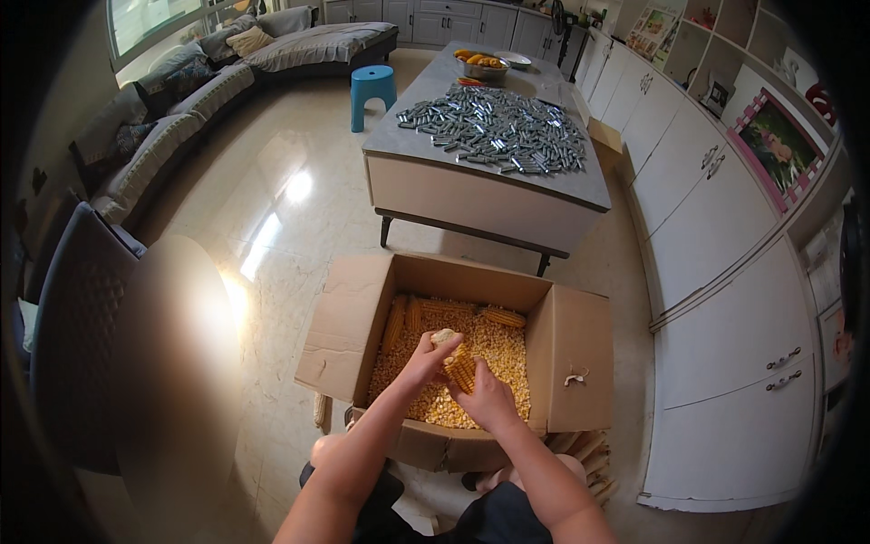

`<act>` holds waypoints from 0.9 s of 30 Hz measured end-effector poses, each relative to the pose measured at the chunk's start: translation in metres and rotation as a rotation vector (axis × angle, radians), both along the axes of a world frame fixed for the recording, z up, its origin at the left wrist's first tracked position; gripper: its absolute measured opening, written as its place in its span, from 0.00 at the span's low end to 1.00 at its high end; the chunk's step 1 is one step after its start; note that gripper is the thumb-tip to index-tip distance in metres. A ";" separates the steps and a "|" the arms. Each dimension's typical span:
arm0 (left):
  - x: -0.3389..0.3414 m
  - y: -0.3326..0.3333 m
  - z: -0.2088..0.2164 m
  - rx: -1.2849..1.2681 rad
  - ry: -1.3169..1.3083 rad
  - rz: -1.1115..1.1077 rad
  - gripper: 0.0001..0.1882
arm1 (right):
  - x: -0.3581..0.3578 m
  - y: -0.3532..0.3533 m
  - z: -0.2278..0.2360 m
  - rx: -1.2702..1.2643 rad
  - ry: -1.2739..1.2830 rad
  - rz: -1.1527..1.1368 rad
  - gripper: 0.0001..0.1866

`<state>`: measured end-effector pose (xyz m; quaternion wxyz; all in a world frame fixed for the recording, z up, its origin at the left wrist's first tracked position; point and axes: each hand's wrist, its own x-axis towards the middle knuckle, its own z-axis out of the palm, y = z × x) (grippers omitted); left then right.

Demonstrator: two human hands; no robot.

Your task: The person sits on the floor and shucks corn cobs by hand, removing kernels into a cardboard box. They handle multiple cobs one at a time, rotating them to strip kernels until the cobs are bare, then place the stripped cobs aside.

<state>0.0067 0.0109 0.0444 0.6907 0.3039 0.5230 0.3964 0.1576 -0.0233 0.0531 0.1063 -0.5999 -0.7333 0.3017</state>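
Note:
Over an open cardboard box (580,363), my two hands meet at an ear of corn (460,364) with yellow kernels. My left hand (422,361) is closed round its upper part, where a pale, kernel-free piece (442,336) shows at the fingers; whether this is the ear's end or a separate cob, I cannot tell. Lower down, the fingers of my right hand (489,401) press on the ear's side. Loose corn kernels (503,363) cover the bottom of the box. Whole ears lie along its far side, one of them an ear of corn (504,316) in the far right corner.
Stripped cobs (589,461) lie on the floor right of the box, and one cob (320,410) lies to its left. Beyond stands a table (471,195) with many small metallic cylinders (507,131). A blue stool (372,95), sofa (208,95) and white cabinets (716,344) surround it.

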 end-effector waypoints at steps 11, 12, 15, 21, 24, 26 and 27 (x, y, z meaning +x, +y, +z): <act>-0.005 0.000 -0.015 0.029 -0.018 -0.037 0.23 | 0.000 -0.001 0.008 0.016 -0.014 0.009 0.34; -0.008 0.000 -0.018 0.009 -0.067 -0.037 0.23 | 0.001 -0.001 0.007 0.025 -0.003 0.014 0.34; -0.004 0.000 -0.009 -0.033 -0.118 0.018 0.22 | 0.001 0.000 0.004 0.053 -0.004 0.024 0.35; 0.002 -0.004 0.010 0.043 0.221 -0.036 0.24 | -0.002 0.001 0.002 -0.040 -0.020 0.034 0.35; -0.002 -0.001 0.005 0.015 0.085 -0.039 0.25 | 0.000 0.000 0.006 -0.013 -0.010 0.033 0.35; -0.002 -0.001 -0.005 0.043 0.037 -0.014 0.24 | 0.001 0.000 0.005 0.000 -0.030 0.036 0.35; -0.002 -0.001 -0.005 0.046 -0.001 -0.001 0.24 | 0.001 0.001 0.006 0.013 -0.025 0.038 0.35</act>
